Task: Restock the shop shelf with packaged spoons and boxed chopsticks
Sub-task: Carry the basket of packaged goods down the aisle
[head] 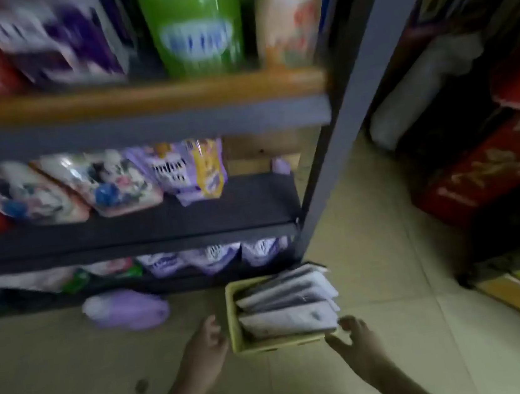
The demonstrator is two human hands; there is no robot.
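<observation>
The tall dark grey metal shelving unit [337,141] fills most of what I see, its upright post slanting down to the pale tiled floor [371,232]. On its top board stand a bright green plastic pack [195,24], a purple and white pack [68,37] and a cream printed pack [288,13]. The middle board carries glossy clear bags with blue and pink prints [68,191] and a lilac and yellow pouch [190,172], with a bare stretch of dark board to their right. The lowest level holds lilac soft packs [207,259]. To the right, well apart, sit red cartons with gold lettering [484,169]. A lilac plastic pouch [125,310] lies on the floor just in front of the unit.

Beside the post's foot sits the small yellow plastic basket [232,318], on the floor between my hands. It holds flat white and grey packets [288,304], stacked on edge and leaning (too blurred for me to tell spoons from chopsticks), their tops jutting past the rim on the right.

My left hand [205,347] hangs just beside the basket's left wall, fingers loosely bent, gripping nothing. My right hand [354,339] is at the near right corner, fingers spread and apart; whether they touch the rim I cannot tell.
</observation>
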